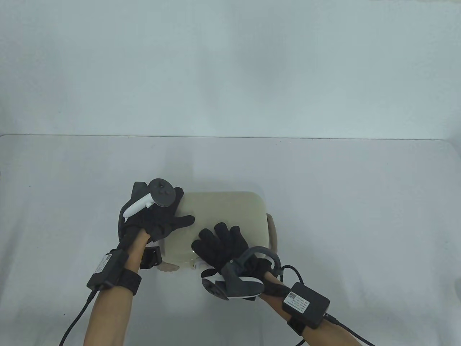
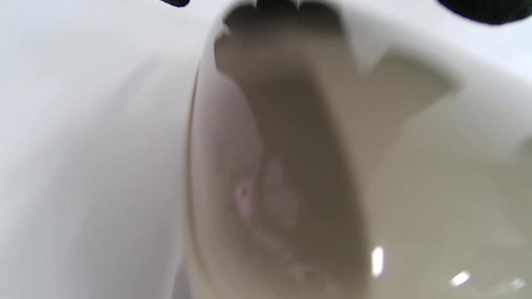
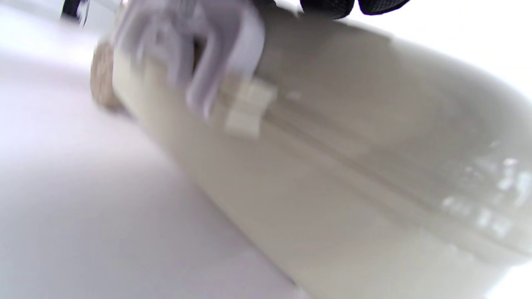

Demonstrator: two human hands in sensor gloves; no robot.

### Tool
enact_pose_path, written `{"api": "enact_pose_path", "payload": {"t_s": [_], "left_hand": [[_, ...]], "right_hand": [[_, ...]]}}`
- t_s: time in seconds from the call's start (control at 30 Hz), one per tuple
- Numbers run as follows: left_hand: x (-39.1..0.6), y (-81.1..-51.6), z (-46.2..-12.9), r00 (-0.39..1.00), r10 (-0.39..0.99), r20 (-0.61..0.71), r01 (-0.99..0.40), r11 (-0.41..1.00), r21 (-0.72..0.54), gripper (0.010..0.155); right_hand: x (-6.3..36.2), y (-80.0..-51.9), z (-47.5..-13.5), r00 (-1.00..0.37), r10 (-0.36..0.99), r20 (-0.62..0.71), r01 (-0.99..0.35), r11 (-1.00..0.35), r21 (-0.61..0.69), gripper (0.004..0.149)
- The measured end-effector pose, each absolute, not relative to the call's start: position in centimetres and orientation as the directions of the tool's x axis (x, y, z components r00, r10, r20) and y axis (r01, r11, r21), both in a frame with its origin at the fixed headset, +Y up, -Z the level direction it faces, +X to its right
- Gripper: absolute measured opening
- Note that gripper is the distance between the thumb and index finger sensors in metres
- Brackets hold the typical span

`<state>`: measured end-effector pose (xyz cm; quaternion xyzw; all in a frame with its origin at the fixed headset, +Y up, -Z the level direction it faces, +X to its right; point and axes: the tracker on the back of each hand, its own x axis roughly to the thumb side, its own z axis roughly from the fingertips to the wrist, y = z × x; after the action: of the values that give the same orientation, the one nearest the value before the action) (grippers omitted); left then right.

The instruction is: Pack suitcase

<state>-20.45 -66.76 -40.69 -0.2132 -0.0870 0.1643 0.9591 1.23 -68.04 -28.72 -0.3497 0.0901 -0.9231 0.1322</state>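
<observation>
Hands [image 1: 158, 220] on suitcase [image 1: 230, 212], white table [image 1: 324, 180]

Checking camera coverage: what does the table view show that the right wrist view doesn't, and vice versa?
Only the table view: both hands on the closed cream suitcase, the left hand over its left end, the right hand flat on the lid, plus the side handle.
Only the right wrist view: the seam along the suitcase's side and a blurred white clasp-like part.
Both: the suitcase on the white table.

Cream hard-shell suitcase [image 1: 230, 220] lies flat and closed on the table
</observation>
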Motion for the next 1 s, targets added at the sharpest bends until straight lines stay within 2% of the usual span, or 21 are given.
{"api": "enact_pose_path", "payload": {"t_s": [0.1, 0.2, 0.27, 0.47, 0.67, 0.87, 1.0], "left_hand": [[-20.2, -64.4, -38.2, 0.905, 0.388, 0.174, -0.330, 0.899, -0.286, 0.093], [-19.6, -62.8, -35.4, 0.924, 0.285, 0.254, -0.250, 0.955, -0.162, 0.092], [-19.3, -62.4, -33.5, 0.924, 0.254, 0.286, -0.235, 0.967, -0.100, 0.092], [-19.5, -62.6, -29.2, 0.931, 0.161, 0.327, -0.170, 0.985, 0.002, 0.093], [-20.6, -64.2, -26.8, 0.934, 0.072, 0.349, -0.094, 0.994, 0.047, 0.095], [-21.9, -65.9, -27.1, 0.941, 0.120, 0.318, -0.127, 0.992, 0.003, 0.095], [-21.8, -66.1, -27.0, 0.935, 0.135, 0.327, -0.142, 0.990, -0.004, 0.096]], "right_hand": [[3.1, -65.8, -28.6, -0.790, -0.144, 0.596, 0.037, -0.981, -0.188, 0.080], [5.0, -64.7, -28.7, -0.824, -0.058, 0.564, -0.030, -0.989, -0.145, 0.083], [6.4, -64.2, -29.1, -0.852, -0.027, 0.523, -0.056, -0.988, -0.143, 0.084], [10.1, -63.8, -29.6, -0.881, 0.173, 0.441, -0.200, -0.980, -0.016, 0.091], [11.5, -64.4, -28.9, -0.881, 0.209, 0.425, -0.238, -0.971, -0.016, 0.093], [11.9, -66.6, -28.8, -0.907, 0.092, 0.412, -0.114, -0.993, -0.030, 0.094], [11.7, -66.7, -28.8, -0.905, 0.098, 0.413, -0.119, -0.993, -0.026, 0.094]]}}
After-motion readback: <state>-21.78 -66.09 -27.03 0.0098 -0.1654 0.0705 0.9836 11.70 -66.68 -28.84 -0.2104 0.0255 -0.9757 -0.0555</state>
